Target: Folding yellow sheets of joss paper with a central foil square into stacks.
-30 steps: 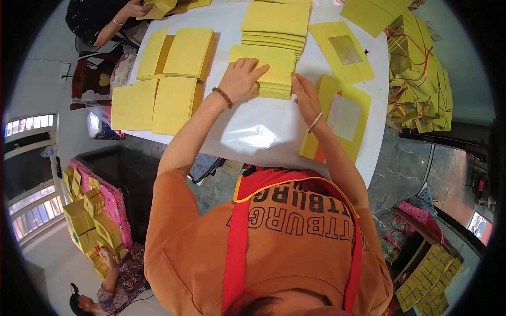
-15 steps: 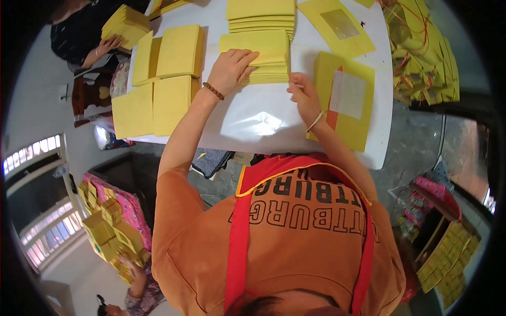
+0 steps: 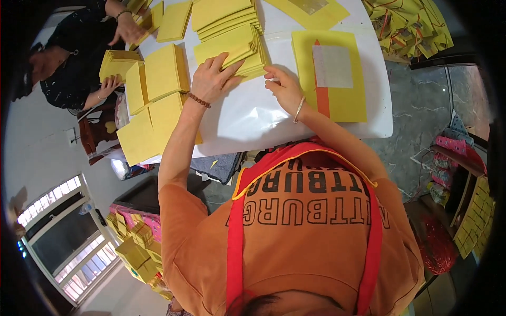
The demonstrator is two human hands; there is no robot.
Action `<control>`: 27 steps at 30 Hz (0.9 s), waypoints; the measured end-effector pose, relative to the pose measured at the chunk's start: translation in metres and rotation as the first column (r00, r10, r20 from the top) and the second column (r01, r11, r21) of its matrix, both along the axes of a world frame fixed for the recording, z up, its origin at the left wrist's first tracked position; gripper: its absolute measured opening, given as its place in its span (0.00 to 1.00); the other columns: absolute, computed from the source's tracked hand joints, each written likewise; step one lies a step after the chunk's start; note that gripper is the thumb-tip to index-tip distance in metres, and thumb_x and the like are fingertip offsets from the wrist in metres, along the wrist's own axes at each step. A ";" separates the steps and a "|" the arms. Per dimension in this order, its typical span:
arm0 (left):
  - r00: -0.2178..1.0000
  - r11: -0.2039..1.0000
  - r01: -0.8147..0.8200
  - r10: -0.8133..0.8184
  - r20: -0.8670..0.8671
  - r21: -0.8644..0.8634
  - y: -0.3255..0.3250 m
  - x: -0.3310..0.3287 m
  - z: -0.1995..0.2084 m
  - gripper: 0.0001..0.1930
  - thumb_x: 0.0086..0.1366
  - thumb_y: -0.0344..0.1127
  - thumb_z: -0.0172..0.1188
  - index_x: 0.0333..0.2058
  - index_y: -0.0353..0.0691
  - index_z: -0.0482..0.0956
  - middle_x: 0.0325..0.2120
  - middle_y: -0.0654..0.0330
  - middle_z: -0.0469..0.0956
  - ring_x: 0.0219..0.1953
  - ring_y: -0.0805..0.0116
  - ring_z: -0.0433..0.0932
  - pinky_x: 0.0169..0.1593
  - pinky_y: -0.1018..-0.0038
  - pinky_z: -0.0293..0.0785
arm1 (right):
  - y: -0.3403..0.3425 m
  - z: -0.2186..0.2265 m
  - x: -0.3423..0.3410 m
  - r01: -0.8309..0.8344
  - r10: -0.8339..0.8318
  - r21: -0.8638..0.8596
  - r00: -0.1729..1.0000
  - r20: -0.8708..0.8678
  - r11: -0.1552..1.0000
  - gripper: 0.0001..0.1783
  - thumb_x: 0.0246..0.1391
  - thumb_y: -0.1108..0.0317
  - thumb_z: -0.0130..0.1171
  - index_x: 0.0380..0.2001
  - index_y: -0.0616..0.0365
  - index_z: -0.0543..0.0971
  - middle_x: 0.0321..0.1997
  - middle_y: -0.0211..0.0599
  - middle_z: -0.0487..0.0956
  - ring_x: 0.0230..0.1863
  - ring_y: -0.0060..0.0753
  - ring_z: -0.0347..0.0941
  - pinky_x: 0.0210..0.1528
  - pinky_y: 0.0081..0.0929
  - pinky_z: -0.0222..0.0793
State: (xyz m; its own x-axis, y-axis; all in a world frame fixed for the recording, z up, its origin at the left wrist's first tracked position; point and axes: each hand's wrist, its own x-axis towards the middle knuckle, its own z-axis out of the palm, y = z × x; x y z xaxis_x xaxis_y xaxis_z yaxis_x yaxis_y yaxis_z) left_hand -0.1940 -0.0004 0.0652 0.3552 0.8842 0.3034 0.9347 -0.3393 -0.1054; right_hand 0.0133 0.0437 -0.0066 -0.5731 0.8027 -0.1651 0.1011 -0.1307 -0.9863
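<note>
A stack of folded yellow paper pieces (image 3: 232, 50) lies on the white table in front of me, its upper layers bulging over its near edge. My left hand (image 3: 213, 79) is laid over the near left part of this stack, fingers on the upper layers and thumb lower at the near edge. At the stack's near right corner is my right hand (image 3: 284, 89), its fingers curled and the fingertips by the paper edges. Whatever it may pinch there is too small to make out. Beyond stands another stack of yellow paper pieces (image 3: 221, 16).
Yellow stacks (image 3: 167, 71) stand left on the white table (image 3: 247, 124). To the right lies a large yellow sheet (image 3: 341, 105) with a pale window and an orange strip. At the far left, a person in black (image 3: 66, 79) handles yellow stacks. Yellow bundles (image 3: 411, 26) are piled far right.
The view has shifted, so the table and stacks sit differently in it. The stack's upper layers bulge more under my left hand. The other person's second hand has come into sight.
</note>
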 end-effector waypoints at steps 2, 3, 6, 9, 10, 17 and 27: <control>0.999 1.000 -0.022 0.023 -0.035 0.015 -0.001 -0.001 -0.003 0.19 0.51 0.42 0.61 0.45 0.54 0.75 0.41 0.59 0.70 0.34 0.63 0.71 0.36 0.72 0.72 | 0.001 0.009 0.001 -0.065 0.064 -0.055 0.998 -0.018 0.996 0.25 0.52 0.70 0.50 0.55 0.53 0.65 0.43 0.31 0.70 0.37 0.21 0.68 0.36 0.20 0.66; 0.999 1.000 -0.017 0.017 -0.036 0.015 -0.001 -0.002 -0.003 0.19 0.51 0.42 0.61 0.45 0.54 0.75 0.41 0.59 0.70 0.34 0.63 0.71 0.36 0.72 0.72 | 0.000 0.011 0.001 -0.059 0.058 -0.055 0.998 -0.020 0.997 0.25 0.52 0.70 0.50 0.55 0.53 0.65 0.43 0.31 0.70 0.37 0.21 0.68 0.36 0.20 0.66; 0.999 0.999 -0.025 0.026 -0.027 0.026 -0.002 -0.006 -0.006 0.19 0.52 0.40 0.61 0.45 0.54 0.75 0.41 0.58 0.70 0.33 0.63 0.72 0.35 0.72 0.72 | -0.004 0.014 -0.001 -0.112 0.102 -0.097 0.989 -0.106 0.989 0.28 0.52 0.70 0.51 0.58 0.51 0.62 0.44 0.31 0.70 0.38 0.22 0.68 0.37 0.20 0.66; 0.999 0.998 -0.046 0.046 -0.003 0.041 -0.001 -0.009 -0.010 0.19 0.52 0.38 0.60 0.45 0.54 0.74 0.42 0.57 0.69 0.31 0.62 0.73 0.34 0.72 0.73 | -0.011 0.011 -0.001 -0.180 0.170 -0.046 0.970 -0.176 0.983 0.34 0.51 0.69 0.52 0.62 0.50 0.53 0.44 0.32 0.70 0.38 0.23 0.68 0.37 0.22 0.67; 0.999 0.997 -0.049 0.050 -0.002 0.051 -0.001 -0.010 -0.011 0.20 0.51 0.36 0.60 0.46 0.56 0.74 0.43 0.57 0.68 0.31 0.63 0.73 0.34 0.71 0.73 | -0.015 0.010 -0.001 -0.186 0.172 -0.103 0.976 -0.130 0.977 0.38 0.51 0.68 0.52 0.63 0.50 0.48 0.44 0.33 0.70 0.38 0.24 0.69 0.36 0.22 0.67; 0.998 1.000 -0.004 0.002 -0.062 -0.028 0.006 -0.010 -0.002 0.24 0.50 0.33 0.58 0.48 0.61 0.73 0.46 0.55 0.66 0.30 0.63 0.74 0.33 0.71 0.74 | -0.015 0.001 -0.002 -0.159 0.141 -0.183 0.984 -0.106 0.970 0.44 0.50 0.67 0.53 0.64 0.52 0.39 0.45 0.34 0.71 0.39 0.25 0.70 0.36 0.24 0.67; 0.999 1.000 0.013 -0.013 -0.051 0.004 0.002 -0.006 -0.003 0.25 0.44 0.47 0.65 0.45 0.58 0.75 0.47 0.55 0.67 0.38 0.62 0.72 0.37 0.71 0.72 | -0.005 0.022 0.001 -0.171 0.117 -0.337 0.977 -0.177 0.926 0.43 0.49 0.66 0.53 0.64 0.51 0.43 0.46 0.33 0.71 0.40 0.23 0.70 0.39 0.23 0.66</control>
State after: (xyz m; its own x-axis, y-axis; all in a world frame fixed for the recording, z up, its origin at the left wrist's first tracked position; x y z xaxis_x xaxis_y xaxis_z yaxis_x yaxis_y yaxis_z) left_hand -0.1999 0.0020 0.0622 0.3816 0.8782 0.2882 0.9237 -0.3508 -0.1542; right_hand 0.0139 0.0389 0.0154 -0.7183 0.6167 -0.3221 -0.0016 -0.4644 -0.8856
